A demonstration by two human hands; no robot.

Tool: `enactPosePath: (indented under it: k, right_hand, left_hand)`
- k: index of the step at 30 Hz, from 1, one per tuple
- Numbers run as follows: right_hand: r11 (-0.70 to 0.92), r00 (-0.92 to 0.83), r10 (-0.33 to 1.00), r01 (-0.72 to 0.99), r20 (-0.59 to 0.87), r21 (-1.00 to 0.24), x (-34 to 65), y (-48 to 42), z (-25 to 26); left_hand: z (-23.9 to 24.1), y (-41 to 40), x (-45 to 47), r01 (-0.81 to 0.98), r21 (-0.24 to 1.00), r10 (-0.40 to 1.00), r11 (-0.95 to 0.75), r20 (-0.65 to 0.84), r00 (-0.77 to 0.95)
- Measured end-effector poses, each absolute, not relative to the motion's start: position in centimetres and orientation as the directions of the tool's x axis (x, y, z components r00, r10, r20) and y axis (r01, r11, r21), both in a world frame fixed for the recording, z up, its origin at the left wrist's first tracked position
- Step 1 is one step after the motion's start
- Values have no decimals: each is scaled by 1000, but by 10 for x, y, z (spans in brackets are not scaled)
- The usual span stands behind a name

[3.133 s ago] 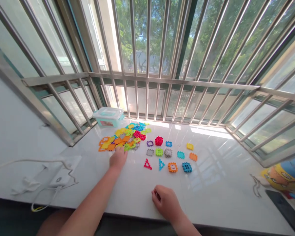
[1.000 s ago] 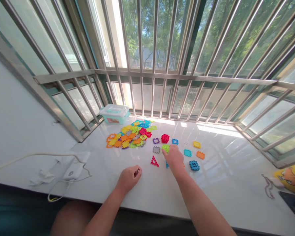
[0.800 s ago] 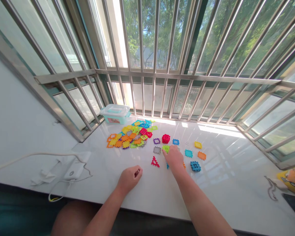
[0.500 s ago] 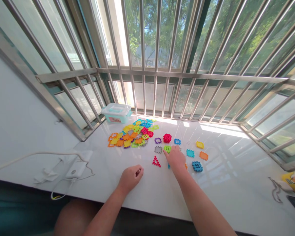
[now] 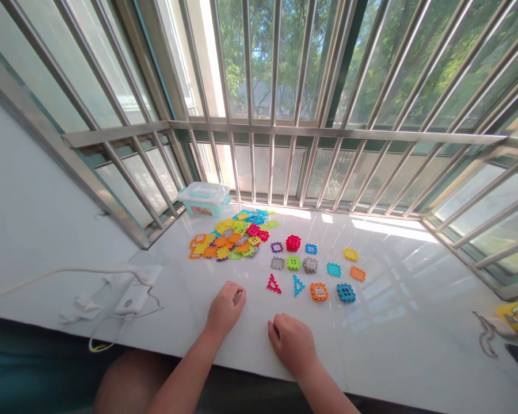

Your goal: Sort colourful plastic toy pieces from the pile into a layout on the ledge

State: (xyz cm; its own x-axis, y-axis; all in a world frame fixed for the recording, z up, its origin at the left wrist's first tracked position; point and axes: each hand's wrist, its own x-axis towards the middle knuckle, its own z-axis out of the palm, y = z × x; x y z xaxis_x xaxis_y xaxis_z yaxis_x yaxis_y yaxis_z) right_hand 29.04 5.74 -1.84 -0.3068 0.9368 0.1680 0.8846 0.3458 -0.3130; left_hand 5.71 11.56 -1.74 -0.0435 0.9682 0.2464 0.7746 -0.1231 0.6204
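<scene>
My left hand [image 5: 225, 306] rests on the white tabletop, fingers curled in a loose fist, and no piece shows in it. My right hand [image 5: 292, 340] lies closer to the front edge, also curled, with no piece visible. Beyond them are interlocking plastic pieces: a red triangle [image 5: 274, 283], a blue triangle [image 5: 298, 285], an orange square stack [image 5: 319, 291] and a blue square stack [image 5: 346, 292]. Behind these lie a green square [image 5: 293, 263], a grey panel [image 5: 277, 263] and a grey stack [image 5: 310, 264]. A red stack [image 5: 293, 243] sits between a purple frame [image 5: 277, 247] and a blue square [image 5: 311, 249].
A mixed pile of pieces [image 5: 228, 238] spreads at the back left, before a lidded plastic box [image 5: 204, 199]. Yellow [image 5: 351, 254], teal [image 5: 334, 269] and orange panels [image 5: 358, 273] lie at right. A white power strip [image 5: 133, 294] with cables is on the left. Metal bars [image 5: 274, 167] line the back.
My right hand has drawn back toward me from the green square, uncovering the grey stack, blue triangle and orange stack. My left hand has shifted slightly left and up.
</scene>
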Motion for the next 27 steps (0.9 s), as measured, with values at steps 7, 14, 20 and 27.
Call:
enactPosePath:
  k: [7, 14, 20, 27]
  right_hand:
    - [328, -289, 943, 889, 163, -321, 291, 61, -15]
    - [321, -282, 945, 892, 164, -318, 291, 61, -16]
    - [317, -276, 947, 892, 167, -324, 291, 61, -15]
    - [317, -269, 946, 891, 182, -326, 291, 61, -16]
  left_hand:
    - [-19, 161, 56, 806, 581, 950, 116, 170, -260]
    - [-15, 210, 62, 915, 377, 951, 143, 204, -233]
    - [-19, 230, 55, 902, 402, 955, 159, 170, -245]
    - [-18, 225, 50, 857, 508, 931, 89, 263, -252]
